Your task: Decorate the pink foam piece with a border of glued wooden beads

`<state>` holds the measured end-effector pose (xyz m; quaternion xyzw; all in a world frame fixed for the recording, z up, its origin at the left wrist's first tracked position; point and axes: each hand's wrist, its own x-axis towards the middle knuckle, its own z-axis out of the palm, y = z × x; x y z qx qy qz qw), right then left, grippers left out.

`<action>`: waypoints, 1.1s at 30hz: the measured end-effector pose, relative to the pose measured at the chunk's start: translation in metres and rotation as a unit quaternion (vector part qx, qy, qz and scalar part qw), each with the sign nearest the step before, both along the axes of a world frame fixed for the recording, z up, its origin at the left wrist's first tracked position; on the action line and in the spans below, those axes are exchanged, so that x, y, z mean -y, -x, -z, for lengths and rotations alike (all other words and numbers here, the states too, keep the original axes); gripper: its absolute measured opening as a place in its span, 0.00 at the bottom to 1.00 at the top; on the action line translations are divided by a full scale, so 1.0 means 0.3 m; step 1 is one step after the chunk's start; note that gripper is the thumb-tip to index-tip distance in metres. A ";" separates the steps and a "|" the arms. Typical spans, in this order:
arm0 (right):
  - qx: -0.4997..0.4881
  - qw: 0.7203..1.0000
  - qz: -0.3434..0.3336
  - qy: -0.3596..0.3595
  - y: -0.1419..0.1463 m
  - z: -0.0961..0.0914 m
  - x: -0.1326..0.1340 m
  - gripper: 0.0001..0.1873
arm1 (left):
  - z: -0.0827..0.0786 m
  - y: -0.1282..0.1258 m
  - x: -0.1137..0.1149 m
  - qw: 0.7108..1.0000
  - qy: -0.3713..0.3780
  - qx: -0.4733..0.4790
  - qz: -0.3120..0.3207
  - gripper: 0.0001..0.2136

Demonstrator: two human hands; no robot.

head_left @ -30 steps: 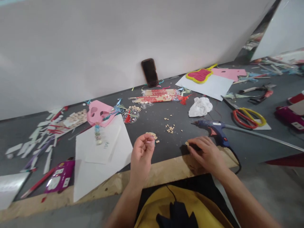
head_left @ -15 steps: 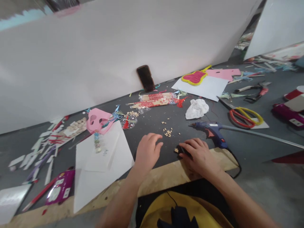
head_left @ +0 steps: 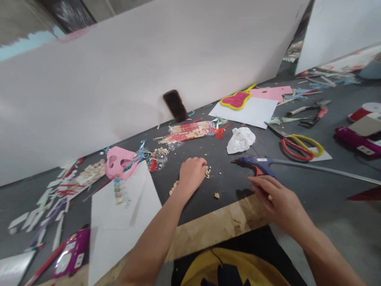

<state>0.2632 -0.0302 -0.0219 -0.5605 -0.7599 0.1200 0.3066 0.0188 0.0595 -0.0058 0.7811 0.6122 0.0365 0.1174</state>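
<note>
My left hand [head_left: 192, 173] reaches forward over the dark mat, fingers curled down onto a scatter of small wooden beads [head_left: 208, 171]. What the fingers grip is hidden. More beads lie beside the wrist [head_left: 173, 187] and a small clump [head_left: 217, 195] sits between my hands. My right hand [head_left: 275, 200] hovers palm down near the mat's front edge, fingers stretched forward and loosely together, just short of the blue glue gun [head_left: 256, 164]. Nothing shows in it.
White paper sheets [head_left: 119, 206] lie at left with a pink mask [head_left: 120, 161]. A crumpled tissue [head_left: 240, 140], red-and-yellow scissors [head_left: 300, 146], a bundle of sticks [head_left: 187, 131], a phone [head_left: 175, 105] against the wall, and a long metal ruler [head_left: 327, 170] surround the work area.
My left hand dropped from a raised pinch and moved forward onto the bead scatter. My right hand lifted off the clump of beads and drew back to the right, toward the glue gun.
</note>
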 end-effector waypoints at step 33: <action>-0.544 0.765 0.071 0.338 -0.023 -0.028 -0.013 0.16 | -0.036 -0.026 0.154 0.658 0.249 0.693 -0.154 0.14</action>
